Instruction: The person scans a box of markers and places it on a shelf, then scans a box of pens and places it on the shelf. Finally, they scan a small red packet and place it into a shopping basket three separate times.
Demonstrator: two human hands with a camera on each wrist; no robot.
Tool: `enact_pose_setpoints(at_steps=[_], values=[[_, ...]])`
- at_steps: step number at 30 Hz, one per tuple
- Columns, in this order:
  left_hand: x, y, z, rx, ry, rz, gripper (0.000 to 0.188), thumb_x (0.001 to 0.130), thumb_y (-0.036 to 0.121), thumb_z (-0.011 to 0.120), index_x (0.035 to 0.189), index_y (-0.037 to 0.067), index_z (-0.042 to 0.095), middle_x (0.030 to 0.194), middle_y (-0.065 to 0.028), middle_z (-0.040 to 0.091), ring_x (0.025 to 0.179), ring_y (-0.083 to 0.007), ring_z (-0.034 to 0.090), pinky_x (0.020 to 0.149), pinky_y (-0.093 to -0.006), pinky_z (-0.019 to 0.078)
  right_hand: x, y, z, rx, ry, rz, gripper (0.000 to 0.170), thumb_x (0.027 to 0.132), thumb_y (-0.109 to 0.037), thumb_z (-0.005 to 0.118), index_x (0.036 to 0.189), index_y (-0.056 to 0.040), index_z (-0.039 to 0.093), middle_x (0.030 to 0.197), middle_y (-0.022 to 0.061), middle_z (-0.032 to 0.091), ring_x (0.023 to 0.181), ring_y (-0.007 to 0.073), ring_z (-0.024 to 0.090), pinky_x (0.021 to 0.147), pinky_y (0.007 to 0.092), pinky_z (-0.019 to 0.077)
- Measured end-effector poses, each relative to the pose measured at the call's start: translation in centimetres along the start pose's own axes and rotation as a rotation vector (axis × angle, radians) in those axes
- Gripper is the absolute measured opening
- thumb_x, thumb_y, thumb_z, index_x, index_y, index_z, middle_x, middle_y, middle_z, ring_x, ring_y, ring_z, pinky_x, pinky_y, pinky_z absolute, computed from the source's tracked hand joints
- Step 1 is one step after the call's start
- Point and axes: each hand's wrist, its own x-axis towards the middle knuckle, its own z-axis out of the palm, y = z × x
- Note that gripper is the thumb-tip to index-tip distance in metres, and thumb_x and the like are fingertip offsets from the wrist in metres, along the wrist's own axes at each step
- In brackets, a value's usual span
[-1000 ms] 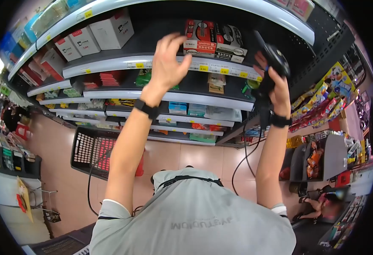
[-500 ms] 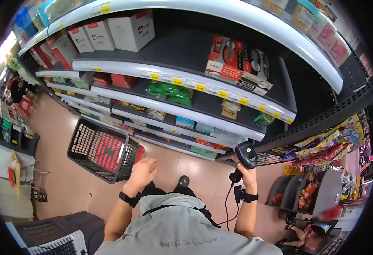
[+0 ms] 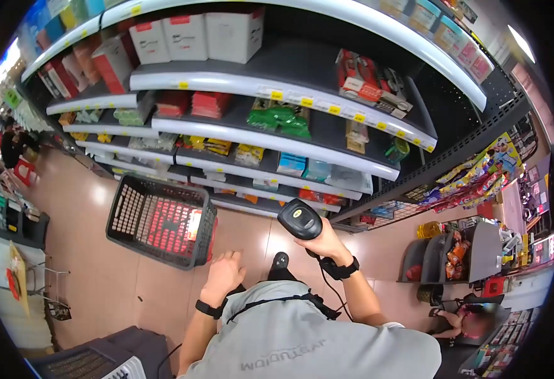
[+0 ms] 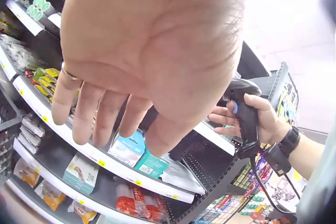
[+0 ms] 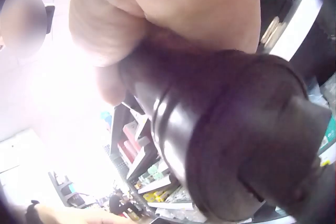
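My right hand point(image 3: 325, 242) grips a black barcode scanner point(image 3: 300, 218) by its handle, in front of my body and below the shelves. From the left wrist view, fingers wrap the scanner's handle point(image 4: 248, 124) and a cable hangs from its base. The right wrist view has the dark handle point(image 5: 173, 113) up close, under my palm. My left hand point(image 3: 225, 278) hangs low beside my body with nothing in it, near the black shopping basket point(image 3: 116, 218). In the left wrist view its palm point(image 4: 152, 40) shows, fingers loosely bent.
Shelves ahead hold white boxes point(image 3: 236, 38), red and black boxes point(image 3: 360, 79) and green packets point(image 3: 280, 119). Snack bags point(image 3: 472, 174) hang at the right, above a grey bin rack point(image 3: 485, 259). Another person point(image 3: 466, 322) sits at lower right. A cable point(image 3: 332, 287) runs from the scanner.
Both hands have come down from the shelf with the red and black boxes. Over the last half second the scanner has moved left toward my midline, and the left hand has dropped slightly.
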Motion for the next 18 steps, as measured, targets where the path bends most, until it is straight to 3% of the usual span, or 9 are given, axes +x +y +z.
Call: enact_pose_setpoints(at_steps=[3,4,6,11,18], values=[[-4.5,-3.0,1.1,-0.009,-0.021,-0.078,0.048,0.077,0.024,0.067,0.118,0.003,0.056,0.106,-0.0169,0.062,0.1,-0.0347,0.06,0.085,-0.0466,0.0486,-0.5,-1.2,4.1,-0.056,-0.119,0.059,0.045,0.065,-0.009,0.079,0.105,-0.0006,0.062,0.09,0.0092,0.067,0.079,0.0151,0.061,0.077,0.031,0.0505],[-6.1,-4.2,1.8,-0.043,-0.033,-0.122,0.048,0.077,0.024,0.067,0.118,0.003,0.056,0.106,-0.0169,0.062,0.1,-0.0347,0.06,0.085,-0.0466,0.0486,-0.7,-1.7,5.6,-0.09,-0.143,0.0,0.043,0.065,-0.009,0.079,0.103,-0.0007,0.063,0.089,0.0096,0.067,0.078,0.015,0.061,0.076,0.0312,0.0507],[-8.6,-6.3,3.6,-0.064,-0.131,-0.246,0.047,0.076,0.024,0.067,0.117,0.003,0.055,0.108,-0.0163,0.062,0.1,-0.0356,0.059,0.084,-0.0472,0.0492,-1.3,-2.8,8.1,-0.161,-0.23,0.032,0.044,0.064,-0.01,0.081,0.103,-0.0006,0.063,0.089,0.0103,0.068,0.079,0.0148,0.062,0.077,0.0311,0.0508],[-14.8,-9.6,4.5,-0.105,-0.169,-0.348,0.043,0.076,0.025,0.068,0.111,0.003,0.056,0.104,-0.0178,0.061,0.093,-0.0352,0.062,0.08,-0.0439,0.0509,-3.4,-4.2,12.2,-0.221,-0.408,0.146,0.041,0.064,-0.009,0.081,0.1,0.0017,0.063,0.09,0.0117,0.07,0.082,0.018,0.067,0.076,0.0308,0.0521],[-17.1,-12.3,5.6,-0.069,-0.043,-0.419,0.036,0.076,0.025,0.068,0.104,0.004,0.057,0.095,-0.0164,0.064,0.087,-0.033,0.064,0.076,-0.0422,0.0506,-3.3,-4.5,15.0,-0.354,-0.523,0.169,0.031,0.066,-0.01,0.079,0.091,0.0005,0.065,0.081,0.0123,0.069,0.074,0.0181,0.066,0.071,0.0316,0.052]])
